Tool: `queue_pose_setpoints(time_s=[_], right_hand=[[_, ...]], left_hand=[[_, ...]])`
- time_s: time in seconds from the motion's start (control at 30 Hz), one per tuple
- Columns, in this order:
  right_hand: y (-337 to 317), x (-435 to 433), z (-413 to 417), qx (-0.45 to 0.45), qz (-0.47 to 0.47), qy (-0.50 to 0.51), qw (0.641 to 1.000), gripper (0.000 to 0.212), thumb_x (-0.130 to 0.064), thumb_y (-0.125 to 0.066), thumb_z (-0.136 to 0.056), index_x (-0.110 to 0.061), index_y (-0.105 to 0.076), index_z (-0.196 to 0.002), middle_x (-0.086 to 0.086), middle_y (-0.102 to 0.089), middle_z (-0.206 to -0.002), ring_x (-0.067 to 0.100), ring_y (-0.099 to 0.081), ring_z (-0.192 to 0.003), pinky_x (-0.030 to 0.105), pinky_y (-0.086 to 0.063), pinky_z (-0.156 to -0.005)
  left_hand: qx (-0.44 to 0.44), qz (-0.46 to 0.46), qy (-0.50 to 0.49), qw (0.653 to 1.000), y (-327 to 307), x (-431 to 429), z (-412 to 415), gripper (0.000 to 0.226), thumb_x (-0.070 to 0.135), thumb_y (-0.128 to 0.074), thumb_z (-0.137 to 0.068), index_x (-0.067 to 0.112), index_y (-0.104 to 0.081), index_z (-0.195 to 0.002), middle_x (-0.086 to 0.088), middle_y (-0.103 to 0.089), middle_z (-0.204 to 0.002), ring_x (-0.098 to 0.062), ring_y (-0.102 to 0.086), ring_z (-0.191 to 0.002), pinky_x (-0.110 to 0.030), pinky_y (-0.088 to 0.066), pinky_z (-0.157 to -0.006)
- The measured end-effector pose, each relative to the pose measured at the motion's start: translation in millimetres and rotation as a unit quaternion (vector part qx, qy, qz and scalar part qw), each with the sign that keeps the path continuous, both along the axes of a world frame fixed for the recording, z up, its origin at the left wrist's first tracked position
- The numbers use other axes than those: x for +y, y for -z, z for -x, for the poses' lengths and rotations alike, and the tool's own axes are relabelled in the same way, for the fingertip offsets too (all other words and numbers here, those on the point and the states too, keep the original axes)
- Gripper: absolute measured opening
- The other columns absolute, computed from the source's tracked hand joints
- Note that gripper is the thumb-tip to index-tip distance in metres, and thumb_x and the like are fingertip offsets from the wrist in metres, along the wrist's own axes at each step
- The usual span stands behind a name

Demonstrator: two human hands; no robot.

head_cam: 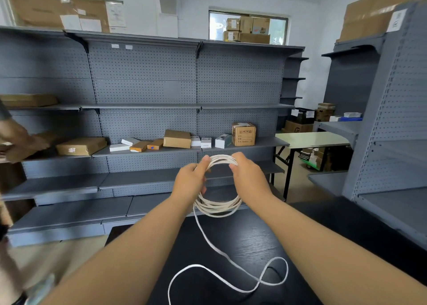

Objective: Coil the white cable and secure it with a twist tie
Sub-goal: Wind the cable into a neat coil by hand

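Note:
The white cable [218, 206] is wound into a round coil of several loops, held up in the air above a black table [323, 235]. My left hand [190, 181] grips the coil's left side with thumb and fingers curled round the strands. My right hand [248, 174] pinches the top right of the coil. A loose tail of the cable runs down from the coil and lies in a wavy loop on the black table. No twist tie is visible.
Grey pegboard shelving [147, 85] stands behind the table, with cardboard boxes [243, 133] and small white packets on the middle shelf. Another person's hand [20, 138] reaches onto the shelf at far left. More grey shelving [392, 119] stands at right, a pale folding table [312, 138] beyond.

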State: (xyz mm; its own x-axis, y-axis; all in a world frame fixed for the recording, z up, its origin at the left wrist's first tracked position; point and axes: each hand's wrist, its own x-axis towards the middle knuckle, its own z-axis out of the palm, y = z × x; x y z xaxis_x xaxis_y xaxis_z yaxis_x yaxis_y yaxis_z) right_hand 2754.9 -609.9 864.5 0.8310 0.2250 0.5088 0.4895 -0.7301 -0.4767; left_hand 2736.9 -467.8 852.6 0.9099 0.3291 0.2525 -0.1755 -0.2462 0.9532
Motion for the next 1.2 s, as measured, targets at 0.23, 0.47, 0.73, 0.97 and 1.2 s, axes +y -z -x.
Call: queue_pose_setpoints(time_s=[0.23,0.47,0.73,0.97,1.2], right_hand=[[0,7,12,0.021,-0.013,-0.036,0.999,0.026,-0.02,-0.042,-0.097,-0.014,-0.042,-0.123,0.011,-0.056,-0.119,0.033,-0.054,-0.105,0.041,-0.045,-0.084],[4,11,6,-0.004,0.128,-0.015,0.992,0.011,-0.016,-0.033,-0.099,-0.016,-0.036,-0.11,0.006,-0.045,-0.089,0.034,-0.053,-0.079,0.038,-0.038,-0.061],[3,9,8,0.021,0.021,0.011,0.999,0.008,-0.017,-0.033,-0.099,-0.011,-0.039,-0.099,0.015,-0.052,-0.088,0.031,-0.049,-0.078,0.038,-0.041,-0.065],[2,15,6,0.041,0.014,0.009,0.999,0.013,-0.019,-0.038,-0.098,-0.013,-0.038,-0.11,0.012,-0.056,-0.101,0.032,-0.057,-0.088,0.044,-0.049,-0.076],[1,11,-6,0.025,0.066,-0.033,0.997,0.032,-0.028,-0.049,-0.094,-0.022,-0.037,-0.123,0.009,-0.051,-0.114,0.033,-0.056,-0.095,0.046,-0.049,-0.079]], left_hand=[[-0.096,-0.206,-0.1,0.969,-6,0,1,0.048,0.046,-0.04,-0.094,0.011,-0.044,-0.062,0.002,-0.039,-0.05,-0.017,-0.037,-0.051,-0.032,-0.025,-0.048],[-0.092,-0.327,-0.082,0.937,-14,1,3,0.047,0.051,-0.042,-0.093,0.023,-0.035,-0.056,0.004,-0.04,-0.048,-0.016,-0.042,-0.052,-0.03,-0.026,-0.046],[-0.007,-0.101,0.014,0.995,-8,7,3,0.057,0.062,-0.044,-0.086,0.011,-0.056,-0.063,-0.002,-0.055,-0.06,-0.016,-0.05,-0.051,-0.021,-0.041,-0.046],[-0.103,-0.2,-0.083,0.971,-11,-2,0,0.046,0.042,-0.029,-0.098,0.021,-0.031,-0.057,0.004,-0.039,-0.053,-0.012,-0.038,-0.052,-0.031,-0.025,-0.048],[-0.107,-0.307,-0.067,0.943,-15,-6,-9,0.044,0.043,-0.036,-0.097,0.011,-0.05,-0.069,-0.003,-0.05,-0.057,-0.024,-0.05,-0.061,-0.034,-0.033,-0.053]])
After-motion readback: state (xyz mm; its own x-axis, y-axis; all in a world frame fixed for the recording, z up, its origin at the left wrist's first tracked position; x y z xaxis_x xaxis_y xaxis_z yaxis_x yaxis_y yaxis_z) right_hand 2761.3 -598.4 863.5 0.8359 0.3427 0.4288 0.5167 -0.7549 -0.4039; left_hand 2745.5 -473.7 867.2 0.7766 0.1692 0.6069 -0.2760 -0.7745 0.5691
